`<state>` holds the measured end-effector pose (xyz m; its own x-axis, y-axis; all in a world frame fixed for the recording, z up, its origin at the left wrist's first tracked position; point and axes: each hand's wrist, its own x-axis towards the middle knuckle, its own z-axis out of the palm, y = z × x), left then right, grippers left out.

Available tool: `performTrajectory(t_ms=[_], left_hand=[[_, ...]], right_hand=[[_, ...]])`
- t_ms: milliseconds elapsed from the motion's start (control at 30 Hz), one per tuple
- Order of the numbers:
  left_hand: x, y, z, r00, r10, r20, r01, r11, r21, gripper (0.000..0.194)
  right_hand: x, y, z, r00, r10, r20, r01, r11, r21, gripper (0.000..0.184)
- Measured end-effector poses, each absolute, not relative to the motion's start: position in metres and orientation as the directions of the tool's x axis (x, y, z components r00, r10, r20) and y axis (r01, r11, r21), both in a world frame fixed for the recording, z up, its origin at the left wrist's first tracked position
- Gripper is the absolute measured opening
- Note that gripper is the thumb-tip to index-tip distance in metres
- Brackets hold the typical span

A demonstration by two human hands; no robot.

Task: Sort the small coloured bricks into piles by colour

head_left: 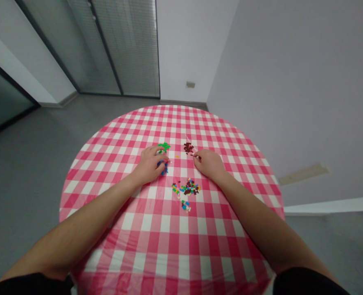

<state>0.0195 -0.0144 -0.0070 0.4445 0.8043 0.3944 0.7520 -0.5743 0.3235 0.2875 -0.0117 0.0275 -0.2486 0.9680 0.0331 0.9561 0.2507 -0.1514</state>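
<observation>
My left hand hovers over or rests by a small pile of blue pieces, partly covering it, with its fingers curved and apart. Just beyond those fingers lies a pile of green pieces. On the other side, my right hand has its thumb and forefinger pinched together. A tiny dark brown piece shows at these fingertips, close to a pile of dark brown pieces. Between the hands lies a single yellow piece. Nearer me is a mixed heap of coloured pieces.
A smaller mixed cluster lies in front of the heap. Everything sits on a round table with a red-and-white checked cloth. A wall stands close on the right, and glass partitions stand behind at the left.
</observation>
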Motion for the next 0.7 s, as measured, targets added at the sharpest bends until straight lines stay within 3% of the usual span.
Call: performTrajectory(t_ms=[300,400,500,600,700], left_hand=[[0.02,-0.014,-0.008,0.448,0.786,0.427,0.736,-0.595,0.322,0.021],[0.02,-0.013,-0.008,0.447,0.789,0.421,0.741,-0.591,0.319,0.022],[0.019,-0.013,-0.008,0.445,0.788,0.425,0.739,-0.591,0.322,0.023],[0.02,-0.012,-0.008,0.438,0.788,0.432,0.737,-0.59,0.329,0.024],[0.02,-0.013,-0.008,0.436,0.79,0.431,0.738,-0.588,0.332,0.025]], right_hand=[[0.28,-0.01,0.027,-0.294,0.956,0.013,0.947,0.293,-0.134,0.039],[0.276,-0.021,0.031,-0.46,0.886,0.056,0.862,0.46,-0.212,0.029],[0.268,-0.037,0.036,-0.668,0.744,0.011,0.7,0.633,-0.332,0.017],[0.26,-0.046,0.038,-0.748,0.661,-0.06,0.623,0.669,-0.405,0.013],[0.257,-0.048,0.036,-0.742,0.666,-0.07,0.632,0.662,-0.403,0.013]])
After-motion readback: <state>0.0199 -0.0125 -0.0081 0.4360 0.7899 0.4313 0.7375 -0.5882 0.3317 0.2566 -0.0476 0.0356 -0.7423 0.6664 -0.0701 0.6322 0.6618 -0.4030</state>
